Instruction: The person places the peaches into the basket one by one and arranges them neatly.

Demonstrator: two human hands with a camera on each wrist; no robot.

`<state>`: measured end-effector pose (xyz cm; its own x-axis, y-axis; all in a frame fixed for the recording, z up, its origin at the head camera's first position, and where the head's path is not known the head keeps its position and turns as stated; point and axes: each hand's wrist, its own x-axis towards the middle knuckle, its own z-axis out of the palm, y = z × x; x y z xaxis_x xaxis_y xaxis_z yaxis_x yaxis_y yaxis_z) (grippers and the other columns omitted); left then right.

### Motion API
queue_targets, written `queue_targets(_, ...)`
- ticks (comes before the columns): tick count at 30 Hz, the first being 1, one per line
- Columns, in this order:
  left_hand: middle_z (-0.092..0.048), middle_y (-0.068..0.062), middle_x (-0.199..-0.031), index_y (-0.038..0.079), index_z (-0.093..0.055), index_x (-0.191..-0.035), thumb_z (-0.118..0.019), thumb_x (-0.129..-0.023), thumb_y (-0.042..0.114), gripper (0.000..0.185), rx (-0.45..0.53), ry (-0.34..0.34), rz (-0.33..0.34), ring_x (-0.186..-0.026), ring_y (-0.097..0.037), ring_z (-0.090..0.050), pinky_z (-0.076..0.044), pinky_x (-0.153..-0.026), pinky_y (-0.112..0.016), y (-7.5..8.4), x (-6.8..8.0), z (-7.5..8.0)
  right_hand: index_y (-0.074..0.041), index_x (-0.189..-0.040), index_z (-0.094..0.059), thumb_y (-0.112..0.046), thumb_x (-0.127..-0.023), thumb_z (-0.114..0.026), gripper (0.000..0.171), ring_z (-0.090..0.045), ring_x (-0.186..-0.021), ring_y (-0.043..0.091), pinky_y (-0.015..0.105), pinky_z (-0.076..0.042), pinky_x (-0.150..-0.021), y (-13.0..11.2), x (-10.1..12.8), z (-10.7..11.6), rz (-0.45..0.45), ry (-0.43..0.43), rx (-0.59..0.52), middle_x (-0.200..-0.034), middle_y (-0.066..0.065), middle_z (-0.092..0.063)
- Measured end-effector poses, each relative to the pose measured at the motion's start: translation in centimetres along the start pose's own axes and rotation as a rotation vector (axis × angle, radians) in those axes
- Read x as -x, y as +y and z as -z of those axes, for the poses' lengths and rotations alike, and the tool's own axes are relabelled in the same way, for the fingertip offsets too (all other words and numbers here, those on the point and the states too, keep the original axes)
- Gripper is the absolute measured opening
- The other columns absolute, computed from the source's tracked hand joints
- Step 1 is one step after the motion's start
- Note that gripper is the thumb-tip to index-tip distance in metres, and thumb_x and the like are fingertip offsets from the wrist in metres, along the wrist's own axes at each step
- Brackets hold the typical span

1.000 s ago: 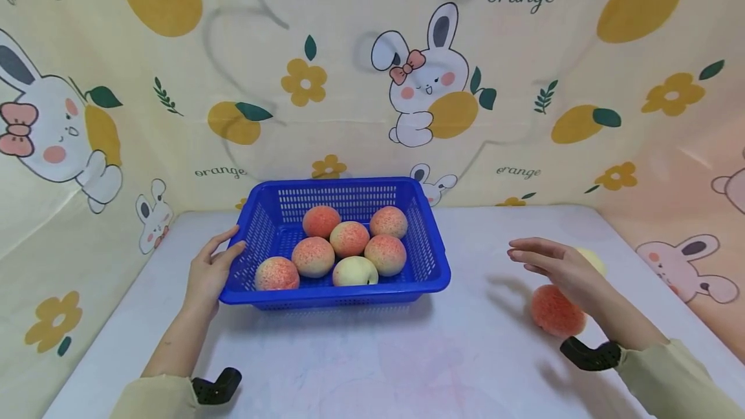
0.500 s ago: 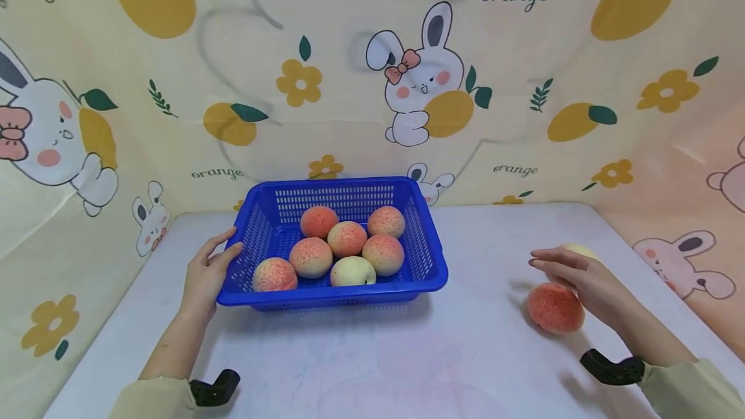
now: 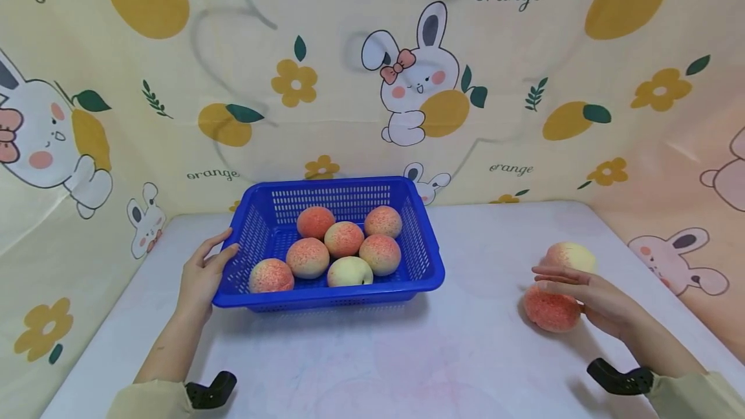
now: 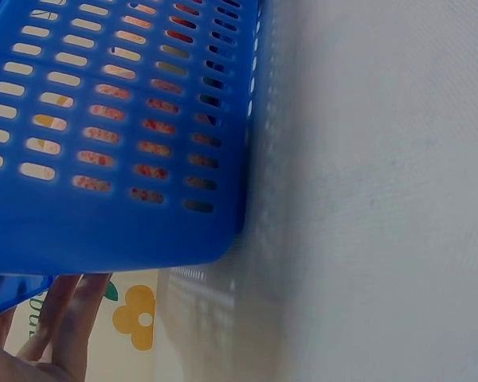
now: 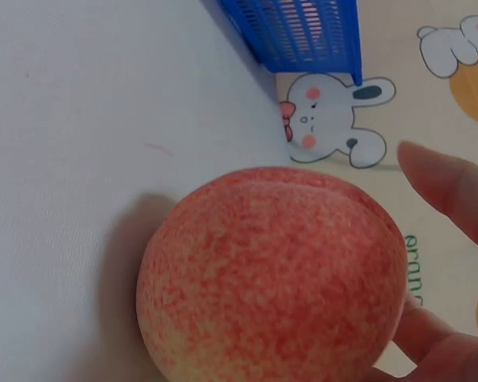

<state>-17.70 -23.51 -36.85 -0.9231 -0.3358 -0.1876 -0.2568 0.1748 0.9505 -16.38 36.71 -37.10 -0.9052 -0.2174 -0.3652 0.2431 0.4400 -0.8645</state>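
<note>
Fabric printed with rabbits and oranges is hung behind and beside the desk (image 3: pixel 372 354). The blue slotted basket (image 3: pixel 427 257) serves as the landmark. At its left rim the left hand (image 3: pixel 204 275) is laid, fingers nearly straight and pressed flat against the plastic wall rather than wrapped round it, seemingly so that the basket is kept from sliding; in the left wrist view the fingertips (image 4: pixel 68 306) are seen just under the basket's corner. Inside the basket six peaches (image 3: pixel 348 239) are packed close together, five speckled red and one pale yellow one (image 3: pixel 350 272) at the front wall.

Well to the right of the basket, on the bare desk, a red-speckled peach (image 3: pixel 550 310) is lying. The right hand (image 3: pixel 602 296) is cupped over its far side, fingers extended across its top and the palm against it; the right wrist view shows the peach (image 5: pixel 275 274) resting on the desk with the fingers loosely round it, not yet clenched. Whether it is firmly grasped cannot be told. Just behind that hand, farther from the basket, a paler peach (image 3: pixel 572 256) is left untouched.
</note>
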Motion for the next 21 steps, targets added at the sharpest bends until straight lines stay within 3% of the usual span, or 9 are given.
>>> queue_targets(4,-0.042,-0.019,-0.147,0.027,-0.035,-0.149,-0.051,-0.097,0.045,0.057,-0.013,0.003,-0.005,-0.131,-0.038,-0.044,-0.036,-0.107,-0.052,-0.11,0.01,0.0,-0.03,-0.138,-0.051,-0.025,-0.099,-0.051,0.039,-0.031,-0.13,0.028,0.048,-0.04,-0.093,0.44,0.27,0.09,-0.024,-0.045,-0.006,-0.155,0.019,-0.02)
queue_targets(6,-0.043,-0.02,-0.146,0.027,-0.035,-0.149,-0.05,-0.097,0.045,0.057,-0.017,0.004,-0.007,-0.131,-0.038,-0.044,-0.036,-0.107,-0.052,-0.13,0.0,-0.02,-0.032,-0.137,-0.05,-0.024,-0.098,-0.052,0.041,-0.027,-0.131,0.034,0.051,-0.04,-0.093,0.62,0.44,0.11,-0.034,-0.06,-0.014,-0.156,0.026,-0.005)
queue_targets(11,-0.043,-0.02,-0.146,0.027,-0.035,-0.149,-0.05,-0.097,0.045,0.056,-0.017,0.004,-0.016,-0.131,-0.038,-0.045,-0.036,-0.107,-0.053,-0.12,-0.01,0.07,-0.035,-0.138,-0.049,-0.024,-0.096,-0.055,0.044,-0.033,-0.128,0.03,0.056,-0.044,-0.094,0.91,0.6,0.0,-0.062,-0.053,-0.019,-0.155,0.029,-0.005)
queue_targets(21,-0.041,-0.019,-0.147,0.025,-0.036,-0.149,-0.05,-0.097,0.043,0.056,0.0,-0.003,-0.018,-0.132,-0.037,-0.044,-0.035,-0.107,-0.052,0.13,0.09,0.07,-0.042,-0.13,-0.052,-0.031,-0.097,-0.054,0.034,-0.036,-0.124,0.03,0.059,-0.041,-0.098,0.87,0.38,-0.29,-0.096,-0.006,-0.061,-0.153,0.028,-0.008)
